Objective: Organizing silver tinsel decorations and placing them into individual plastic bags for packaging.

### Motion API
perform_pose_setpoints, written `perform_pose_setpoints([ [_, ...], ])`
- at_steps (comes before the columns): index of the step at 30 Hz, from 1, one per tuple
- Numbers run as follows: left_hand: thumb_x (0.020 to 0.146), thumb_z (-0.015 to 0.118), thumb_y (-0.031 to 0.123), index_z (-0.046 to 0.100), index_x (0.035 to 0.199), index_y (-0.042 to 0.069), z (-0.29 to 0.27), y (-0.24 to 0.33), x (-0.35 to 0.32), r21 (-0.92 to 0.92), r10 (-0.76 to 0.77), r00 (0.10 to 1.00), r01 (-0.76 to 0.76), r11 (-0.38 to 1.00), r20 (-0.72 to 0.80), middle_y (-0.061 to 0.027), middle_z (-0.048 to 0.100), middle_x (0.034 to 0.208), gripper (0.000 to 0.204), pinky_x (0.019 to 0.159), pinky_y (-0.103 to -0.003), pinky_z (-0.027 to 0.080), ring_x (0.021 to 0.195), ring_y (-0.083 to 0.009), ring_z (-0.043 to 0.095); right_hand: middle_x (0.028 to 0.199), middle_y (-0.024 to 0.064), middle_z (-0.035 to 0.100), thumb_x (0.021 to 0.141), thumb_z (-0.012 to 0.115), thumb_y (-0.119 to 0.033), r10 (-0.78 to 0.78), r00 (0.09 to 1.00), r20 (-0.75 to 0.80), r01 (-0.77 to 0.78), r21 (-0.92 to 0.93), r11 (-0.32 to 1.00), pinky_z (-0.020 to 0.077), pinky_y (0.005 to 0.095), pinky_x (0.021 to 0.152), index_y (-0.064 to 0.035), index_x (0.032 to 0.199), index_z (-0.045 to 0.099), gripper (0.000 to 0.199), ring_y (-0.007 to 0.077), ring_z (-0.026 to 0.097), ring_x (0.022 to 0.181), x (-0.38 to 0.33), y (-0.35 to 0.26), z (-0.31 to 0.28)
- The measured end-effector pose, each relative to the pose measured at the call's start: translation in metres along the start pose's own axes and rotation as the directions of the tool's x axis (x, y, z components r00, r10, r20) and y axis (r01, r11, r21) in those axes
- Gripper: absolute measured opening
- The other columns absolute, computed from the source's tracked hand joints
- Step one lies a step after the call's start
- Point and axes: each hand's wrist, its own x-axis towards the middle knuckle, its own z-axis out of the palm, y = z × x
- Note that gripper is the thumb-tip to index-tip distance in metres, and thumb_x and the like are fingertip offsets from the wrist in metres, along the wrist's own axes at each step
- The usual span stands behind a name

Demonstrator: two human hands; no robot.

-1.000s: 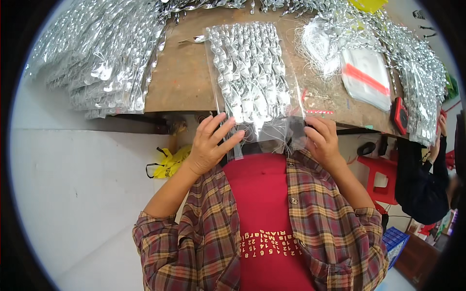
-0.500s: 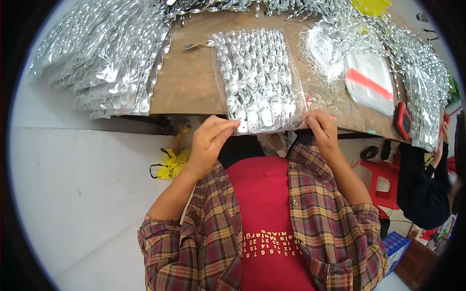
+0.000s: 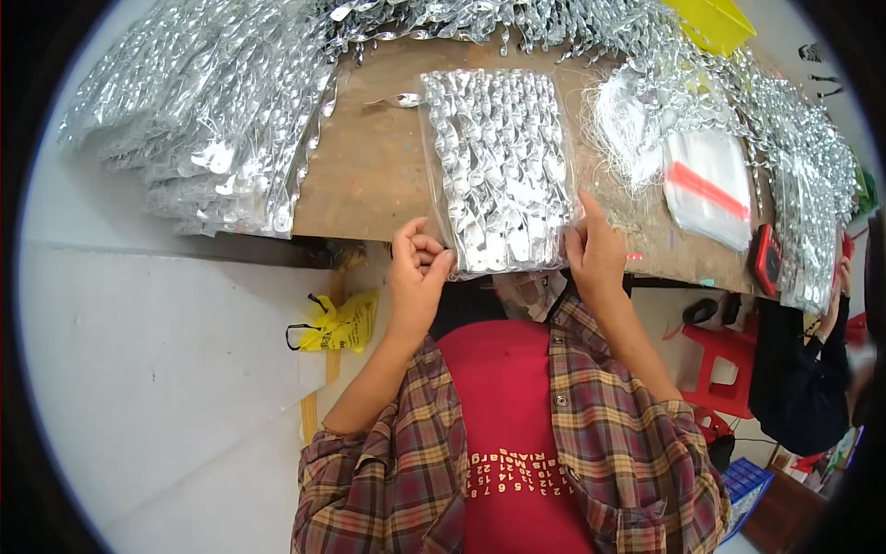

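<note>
A clear plastic bag filled with rows of shiny silver twisted strips lies on the brown table, its near end reaching the front edge. My left hand pinches the bag's near left corner between thumb and fingers. At the near right side, my right hand grips the bag's edge with the thumb against it and the fingers along the side. A loose silver twisted piece sticks out beside the bag's far left corner.
Many filled silver bags are heaped at the left. Right of my bag lie white strings, a stack of clear bags with a red band and a red device. A yellow bin stands behind; a co-worker's arm is at right.
The bag now lies straighter on the table and slightly to the right. My left hand has moved right and down; my right hand has shifted down, its fingers now along the bag's side.
</note>
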Motion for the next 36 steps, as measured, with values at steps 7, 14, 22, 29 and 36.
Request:
perform_pose_setpoints([
  [7, 0.08, 0.059, -0.003, 0.048, 0.118, 0.001, 0.001, 0.003, 0.0, 0.451, 0.245, 0.966, -0.185, 0.873, -0.079, -0.0029, 0.052, 0.081, 0.039, 0.056, -0.019, 0.039, 0.06, -0.0058, 0.043, 0.1, 0.0144, 0.055, 0.073, 0.051, 0.006, -0.006, 0.998, 0.065, 0.01, -0.059, 0.998, 0.0439, 0.0347, 0.072, -0.0078, 0.126, 0.049, 0.055, 0.0284, 0.055, 0.086, 0.012, 0.007, -0.01],
  [14, 0.076, 0.064, 0.004, 0.058, 0.111, -0.002, -0.006, 0.041, -0.033, 0.561, 0.7, 0.607, -0.75, 0.35, 0.376, -0.0143, 0.06, 0.109, 0.036, 0.083, -0.039, 0.046, 0.097, -0.0297, 0.057, 0.134, 0.0121, 0.043, 0.077, 0.061, -0.009, -0.352, 0.931, -0.099, 0.361, 0.094, 0.928, 0.0351, 0.0446, 0.098, -0.0088, 0.127, 0.049, 0.051, 0.0317, 0.043, 0.121, -0.006, -0.022, -0.026],
  [22, 0.07, 0.067, 0.01, 0.04, 0.132, 0.0, 0.028, 0.005, -0.012, 0.719, 0.517, 0.744, -0.623, 0.308, 0.423, -0.0169, 0.038, 0.139, 0.068, 0.103, -0.04, 0.033, 0.129, -0.0309, 0.036, 0.147, 0.0105, 0.027, 0.079, 0.062, -0.038, -0.28, 0.902, 0.328, 0.294, 0.009, 0.956, 0.0151, 0.0577, 0.105, -0.0169, 0.136, 0.041, 0.064, 0.0315, 0.019, 0.138, -0.002, -0.053, -0.002],
  [29, 0.072, 0.065, 0.005, 0.03, 0.136, -0.004, 0.034, -0.003, -0.012, 0.651, 0.533, 0.757, -0.627, 0.428, 0.378, -0.0271, 0.026, 0.142, 0.074, 0.106, -0.047, 0.028, 0.13, -0.0443, 0.027, 0.15, 0.0146, 0.017, 0.08, 0.063, -0.039, -0.233, 0.938, 0.256, 0.217, 0.089, 0.972, 0.0143, 0.0598, 0.104, -0.0299, 0.132, 0.047, 0.056, 0.0416, 0.013, 0.136, -0.002, -0.038, 0.005],
  [36, 0.068, 0.07, 0.008, 0.024, 0.138, -0.003, 0.039, -0.002, -0.021, 0.714, 0.497, 0.809, -0.546, 0.438, 0.313, -0.0266, 0.024, 0.142, 0.084, 0.107, -0.048, 0.026, 0.131, -0.0417, 0.027, 0.148, 0.018, 0.019, 0.079, 0.063, -0.041, -0.109, 0.959, 0.261, 0.114, -0.004, 0.993, 0.0153, 0.0524, 0.108, -0.0076, 0.142, 0.027, 0.08, 0.0386, 0.018, 0.136, -0.018, -0.025, -0.008],
])
